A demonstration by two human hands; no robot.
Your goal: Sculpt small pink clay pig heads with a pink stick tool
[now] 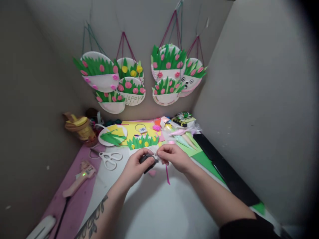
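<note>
Above the middle of the white work surface point(159, 205), my left hand point(140, 165) is closed on a small dark object point(147, 163) that I cannot identify. Close beside it, my right hand point(171, 156) is pinched, its fingertips on a small whitish, see-through piece point(156, 155) near the dark object's tip. Below my right fingers a thin magenta strip point(167, 175) hangs down; where its upper end goes is hidden. A small pink piece point(152, 173) lies beneath my hands. Just beyond them is a green paper grass strip with yellow flowers point(143, 142).
White scissors point(109, 160) and a pink glue gun point(81, 179) with a green light lie at left, near a brown and yellow cup point(82, 128). A paper plate point(101, 136) holds green pieces. Bagged supplies point(184, 123) are at back right. Decorated plates point(101, 82) hang on the wall.
</note>
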